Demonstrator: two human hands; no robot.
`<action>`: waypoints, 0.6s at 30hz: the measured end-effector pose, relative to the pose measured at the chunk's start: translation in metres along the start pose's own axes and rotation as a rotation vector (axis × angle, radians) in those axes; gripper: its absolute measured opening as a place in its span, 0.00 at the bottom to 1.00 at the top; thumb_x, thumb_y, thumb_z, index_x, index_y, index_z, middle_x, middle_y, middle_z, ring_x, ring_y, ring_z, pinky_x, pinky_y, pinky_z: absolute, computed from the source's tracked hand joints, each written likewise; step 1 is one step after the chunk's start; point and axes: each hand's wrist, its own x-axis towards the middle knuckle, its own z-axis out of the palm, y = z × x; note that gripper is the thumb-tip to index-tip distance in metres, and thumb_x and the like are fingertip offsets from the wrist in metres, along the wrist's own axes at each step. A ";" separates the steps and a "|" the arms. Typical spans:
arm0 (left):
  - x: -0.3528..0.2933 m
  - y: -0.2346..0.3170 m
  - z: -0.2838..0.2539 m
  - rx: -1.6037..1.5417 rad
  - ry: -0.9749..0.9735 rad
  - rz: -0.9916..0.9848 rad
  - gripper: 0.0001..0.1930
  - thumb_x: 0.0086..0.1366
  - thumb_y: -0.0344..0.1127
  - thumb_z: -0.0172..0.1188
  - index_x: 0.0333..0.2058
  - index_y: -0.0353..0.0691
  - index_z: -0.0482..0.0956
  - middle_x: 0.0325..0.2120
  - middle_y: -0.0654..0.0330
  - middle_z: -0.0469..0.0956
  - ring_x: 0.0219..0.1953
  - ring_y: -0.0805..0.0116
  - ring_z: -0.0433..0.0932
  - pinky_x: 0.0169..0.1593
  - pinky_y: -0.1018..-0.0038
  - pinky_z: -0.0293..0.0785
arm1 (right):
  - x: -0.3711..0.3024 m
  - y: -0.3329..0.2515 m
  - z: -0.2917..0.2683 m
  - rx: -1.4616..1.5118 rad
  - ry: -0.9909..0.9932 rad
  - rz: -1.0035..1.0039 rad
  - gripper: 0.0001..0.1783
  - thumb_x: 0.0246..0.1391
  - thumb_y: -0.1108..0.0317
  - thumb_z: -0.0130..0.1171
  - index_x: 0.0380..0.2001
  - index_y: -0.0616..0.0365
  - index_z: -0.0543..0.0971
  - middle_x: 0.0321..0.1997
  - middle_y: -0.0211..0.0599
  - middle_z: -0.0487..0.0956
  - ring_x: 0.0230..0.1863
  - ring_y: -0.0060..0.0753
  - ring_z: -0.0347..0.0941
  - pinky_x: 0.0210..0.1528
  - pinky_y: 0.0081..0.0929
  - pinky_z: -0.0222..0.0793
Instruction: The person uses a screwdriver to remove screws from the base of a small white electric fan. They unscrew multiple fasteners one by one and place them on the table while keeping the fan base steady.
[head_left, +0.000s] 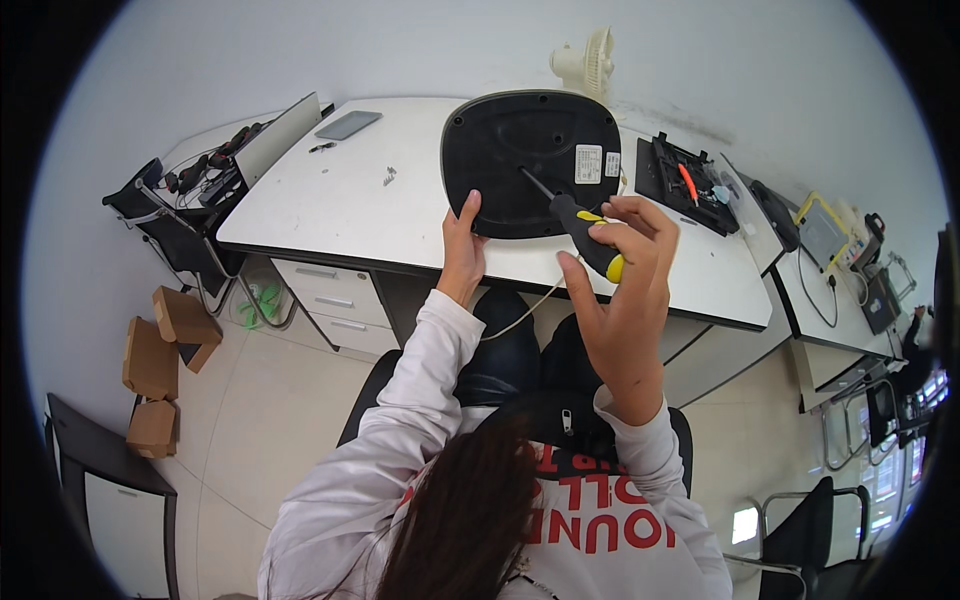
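A fan base (500, 125) is propped on the white table with its black, rounded underside facing me, screw holes around its rim and two white labels on it. At its lower left edge, my left hand (466, 250) grips the base, thumb on the underside. A screwdriver (583, 232) with a black and yellow handle points into a hole near the middle of the base. My right hand (630, 290) has thumb and fingertips curled loosely around the handle; the tip is out of sight in the hole. A pale cord (525, 318) runs down from the base toward my lap.
Beyond the base appears a cream fan head (585, 65). Several small screws (389, 177) and a grey tray (348, 125) lie left on the table. An open black tool case (690, 185) with an orange-handled tool is at right. Cardboard boxes (152, 358) stand on the floor.
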 end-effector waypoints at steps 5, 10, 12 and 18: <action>-0.003 -0.001 0.002 0.054 0.014 0.018 0.24 0.60 0.44 0.61 0.50 0.35 0.70 0.43 0.60 0.76 0.44 0.70 0.76 0.45 0.73 0.75 | 0.009 -0.005 0.003 -0.053 0.033 -0.022 0.19 0.39 0.76 0.68 0.37 0.56 0.74 0.41 0.43 0.72 0.37 0.38 0.75 0.33 0.21 0.73; 0.000 -0.004 -0.001 0.029 0.021 0.002 0.25 0.59 0.45 0.62 0.50 0.35 0.70 0.44 0.60 0.76 0.44 0.70 0.76 0.45 0.73 0.75 | 0.007 -0.001 0.005 -0.062 0.051 -0.052 0.20 0.40 0.77 0.68 0.39 0.56 0.75 0.39 0.40 0.74 0.37 0.37 0.75 0.34 0.22 0.73; 0.001 -0.004 -0.001 0.054 0.012 -0.002 0.25 0.60 0.45 0.62 0.51 0.35 0.70 0.44 0.59 0.76 0.44 0.70 0.76 0.45 0.73 0.74 | 0.008 0.002 0.008 -0.053 0.065 -0.043 0.20 0.40 0.76 0.67 0.40 0.56 0.75 0.39 0.40 0.73 0.36 0.36 0.75 0.34 0.22 0.73; -0.002 -0.002 0.001 0.071 0.001 0.010 0.25 0.60 0.45 0.61 0.51 0.35 0.69 0.44 0.59 0.75 0.45 0.70 0.75 0.45 0.73 0.74 | 0.009 -0.005 -0.001 -0.057 -0.012 -0.003 0.20 0.42 0.77 0.66 0.41 0.59 0.75 0.39 0.40 0.73 0.37 0.37 0.74 0.37 0.27 0.73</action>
